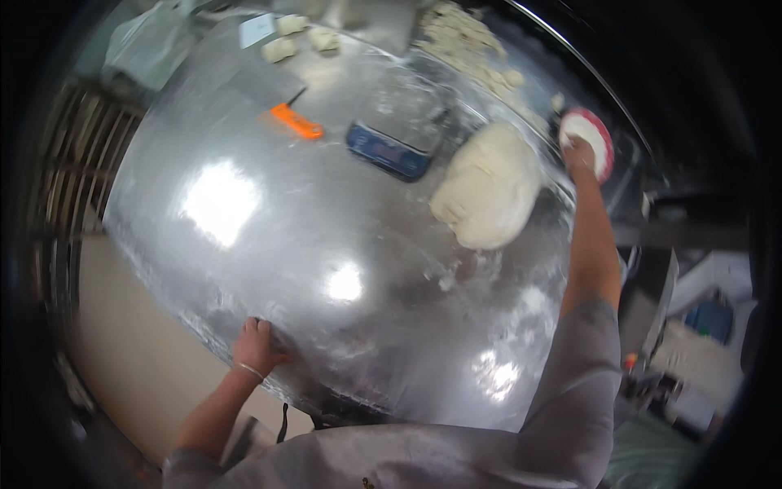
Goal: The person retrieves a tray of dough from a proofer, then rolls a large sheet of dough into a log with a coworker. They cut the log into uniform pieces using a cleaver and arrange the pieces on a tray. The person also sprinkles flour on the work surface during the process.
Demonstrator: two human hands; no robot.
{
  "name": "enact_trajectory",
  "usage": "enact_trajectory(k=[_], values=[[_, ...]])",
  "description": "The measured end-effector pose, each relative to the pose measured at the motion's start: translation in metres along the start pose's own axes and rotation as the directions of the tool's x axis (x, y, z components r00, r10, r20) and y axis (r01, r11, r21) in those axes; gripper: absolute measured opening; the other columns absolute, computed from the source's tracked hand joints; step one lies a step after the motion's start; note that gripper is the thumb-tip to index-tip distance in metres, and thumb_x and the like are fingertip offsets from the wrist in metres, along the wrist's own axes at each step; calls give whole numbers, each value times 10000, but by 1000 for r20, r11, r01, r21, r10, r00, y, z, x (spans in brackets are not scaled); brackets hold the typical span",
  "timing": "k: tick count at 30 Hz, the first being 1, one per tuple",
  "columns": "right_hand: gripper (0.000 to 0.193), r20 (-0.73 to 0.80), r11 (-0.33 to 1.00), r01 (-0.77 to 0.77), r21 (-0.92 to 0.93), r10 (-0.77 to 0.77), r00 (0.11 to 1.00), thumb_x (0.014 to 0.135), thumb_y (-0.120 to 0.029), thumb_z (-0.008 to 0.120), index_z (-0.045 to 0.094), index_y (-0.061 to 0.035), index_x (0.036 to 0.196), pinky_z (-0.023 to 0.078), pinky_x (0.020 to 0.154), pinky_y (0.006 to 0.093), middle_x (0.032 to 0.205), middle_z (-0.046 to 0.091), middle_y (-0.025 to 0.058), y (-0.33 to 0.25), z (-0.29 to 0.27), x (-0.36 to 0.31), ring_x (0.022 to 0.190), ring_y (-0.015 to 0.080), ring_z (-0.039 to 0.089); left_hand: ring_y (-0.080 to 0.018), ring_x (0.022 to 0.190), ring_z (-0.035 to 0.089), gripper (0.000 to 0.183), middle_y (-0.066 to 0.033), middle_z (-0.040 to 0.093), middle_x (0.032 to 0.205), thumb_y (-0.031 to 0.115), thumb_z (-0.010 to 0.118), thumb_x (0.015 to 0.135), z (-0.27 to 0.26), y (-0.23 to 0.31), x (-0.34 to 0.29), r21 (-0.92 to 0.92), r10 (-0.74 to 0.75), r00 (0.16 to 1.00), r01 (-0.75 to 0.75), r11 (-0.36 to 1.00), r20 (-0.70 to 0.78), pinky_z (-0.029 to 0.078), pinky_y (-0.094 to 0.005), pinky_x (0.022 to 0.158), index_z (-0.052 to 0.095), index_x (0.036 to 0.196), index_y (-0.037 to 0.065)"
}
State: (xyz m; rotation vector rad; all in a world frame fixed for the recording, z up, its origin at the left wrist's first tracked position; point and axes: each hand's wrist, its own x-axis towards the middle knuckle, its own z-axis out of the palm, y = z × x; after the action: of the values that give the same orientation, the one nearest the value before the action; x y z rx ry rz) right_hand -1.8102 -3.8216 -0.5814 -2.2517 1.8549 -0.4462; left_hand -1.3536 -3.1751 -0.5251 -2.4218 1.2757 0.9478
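Observation:
My right arm stretches to the far right, where my right hand (579,153) reaches into a round bowl (606,134) with a red rim. White powder that looks like flour (583,128) fills the bowl, and my fingertips are hidden there. My left hand (257,348) rests on the near left edge of the metal table (318,228), thumb apart and nothing in it. Between the hands, closer to the right one, lies a large smooth lump of dough (493,187). To its left stands a blue scale (387,152) with a metal top.
An orange-handled tool (297,121) lies left of the scale. Several small dough pieces (281,50) and a white card (257,30) sit at the far left. Flattened dough scraps (464,37) lie along the far right. A clear plastic bag (151,45) hangs at the far left corner.

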Motion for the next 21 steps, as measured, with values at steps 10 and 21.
enact_trajectory(k=[10, 21], values=[[406, 235, 419, -348, 838, 299, 925, 899, 43, 434, 567, -116, 1248, 268, 353, 202, 696, 536, 13, -65, 5, 13, 444, 66, 387, -351, 1132, 525, 657, -176, 526, 1159, 344, 880, 597, -2, -7, -2, -132, 51, 999, -51, 990, 2, 502, -429, 916, 565, 1070, 13], [196, 575, 314, -482, 818, -426, 699, 953, 2, 489, 578, -35, 1124, 298, 437, 197, 745, 514, -7, -508, 35, -250, 547, 55, 423, -301, 1031, 574, 485, -111, 595, 1059, 439, 796, 724, 11, -63, -42, -428, 133, 971, -207, 880, -196, 480, -394, 873, 596, 961, 67]])
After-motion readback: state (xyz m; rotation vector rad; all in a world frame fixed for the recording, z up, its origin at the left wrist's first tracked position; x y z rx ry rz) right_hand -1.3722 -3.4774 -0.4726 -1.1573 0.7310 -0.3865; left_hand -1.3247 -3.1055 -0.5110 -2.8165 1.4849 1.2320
